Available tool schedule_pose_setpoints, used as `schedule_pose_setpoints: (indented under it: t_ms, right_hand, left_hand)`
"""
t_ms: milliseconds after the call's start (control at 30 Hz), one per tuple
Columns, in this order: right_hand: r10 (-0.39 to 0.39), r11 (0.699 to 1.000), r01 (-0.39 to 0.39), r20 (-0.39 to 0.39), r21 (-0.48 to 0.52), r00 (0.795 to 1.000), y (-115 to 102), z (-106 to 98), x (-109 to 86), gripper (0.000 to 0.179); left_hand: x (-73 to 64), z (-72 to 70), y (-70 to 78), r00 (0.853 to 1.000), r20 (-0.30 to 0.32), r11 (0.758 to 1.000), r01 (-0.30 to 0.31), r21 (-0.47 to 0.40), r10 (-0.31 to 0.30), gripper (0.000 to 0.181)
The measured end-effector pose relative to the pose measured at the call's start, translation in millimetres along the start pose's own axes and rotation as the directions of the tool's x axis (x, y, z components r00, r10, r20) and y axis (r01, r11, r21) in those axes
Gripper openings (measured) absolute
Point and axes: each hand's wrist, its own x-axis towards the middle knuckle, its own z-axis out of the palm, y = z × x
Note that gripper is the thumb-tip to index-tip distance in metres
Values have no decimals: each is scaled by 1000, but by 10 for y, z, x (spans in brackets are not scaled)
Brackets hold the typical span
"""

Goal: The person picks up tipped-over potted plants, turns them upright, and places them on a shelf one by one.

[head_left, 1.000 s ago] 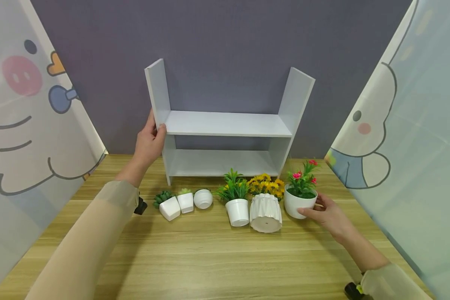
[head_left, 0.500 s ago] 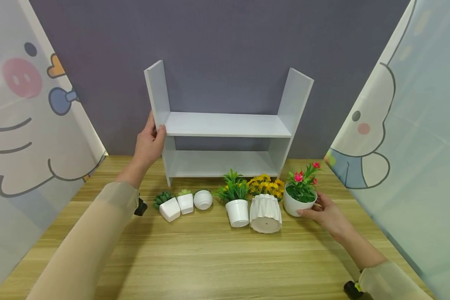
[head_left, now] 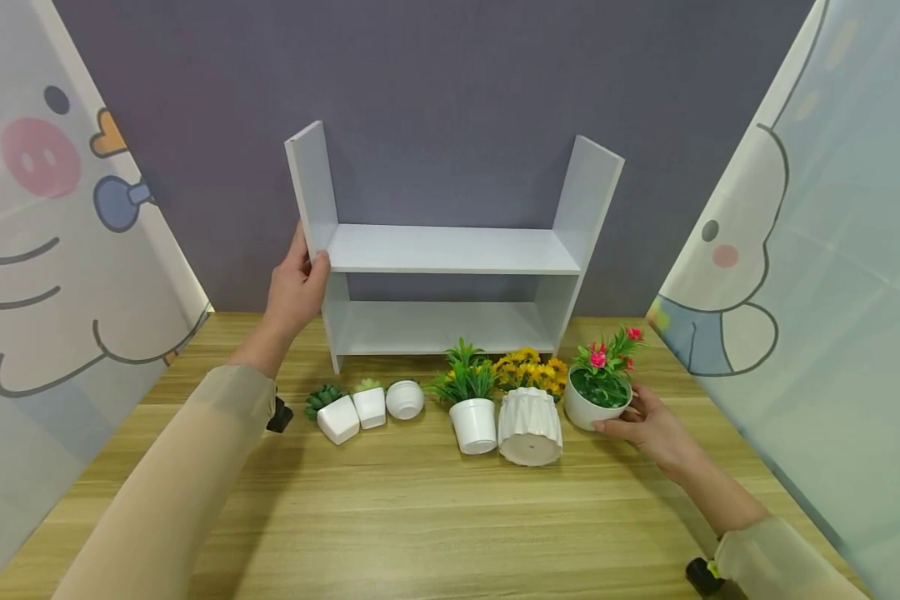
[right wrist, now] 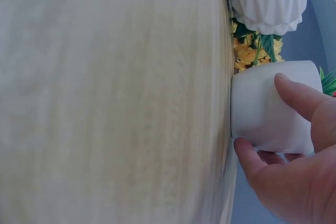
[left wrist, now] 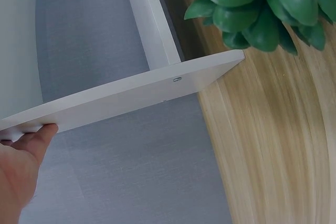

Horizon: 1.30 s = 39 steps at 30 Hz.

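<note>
My left hand (head_left: pixel 296 287) grips the left side panel of a white two-tier shelf (head_left: pixel 453 248), thumb at the front edge and fingers on the outer face. In the left wrist view, fingertips lie against the panel (left wrist: pixel 131 90). At the right, my right hand (head_left: pixel 660 433) holds a round white pot (head_left: pixel 592 412) with green leaves and pink flowers (head_left: pixel 603 358). The right wrist view has the thumb on one side of this pot (right wrist: pixel 273 106) and the fingers on the other, its base right at the wood.
Left of the held pot lie a fluted white pot (head_left: pixel 531 429) with yellow flowers and a white pot (head_left: pixel 474 427) with a leafy plant, both tipped over. Several small succulent pots (head_left: pixel 339 419) lie before the shelf's left side. A grey wall (head_left: pixel 450 108) stands behind.
The pink-flowered pot has turned slightly in my right hand, so more of its leaves face the head camera. My left hand stays on the shelf panel.
</note>
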Motion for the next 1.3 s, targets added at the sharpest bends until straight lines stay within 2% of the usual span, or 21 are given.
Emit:
schedule_pose_setpoints:
  t_ms: [433, 767, 1133, 1300]
  right_hand:
    - [17, 1000, -17, 0, -18, 1000, 25, -12, 19, 107]
    - [-25, 997, 22, 43, 78, 999, 106, -38, 77, 106]
    - [-32, 993, 23, 75, 119, 997, 110, -40, 93, 111]
    - [-10, 995, 3, 75, 95, 997, 103, -32, 92, 112]
  left_hand:
    - [-11, -4, -6, 1000, 4, 1000, 6, -3, -6, 70]
    - [-6, -1, -5, 1000, -1, 1000, 7, 1, -7, 70]
    - [-16, -6, -8, 1000, 11, 1000, 11, 9, -11, 68]
    - [-26, -8, 9, 1000, 15, 1000, 20, 5, -21, 68]
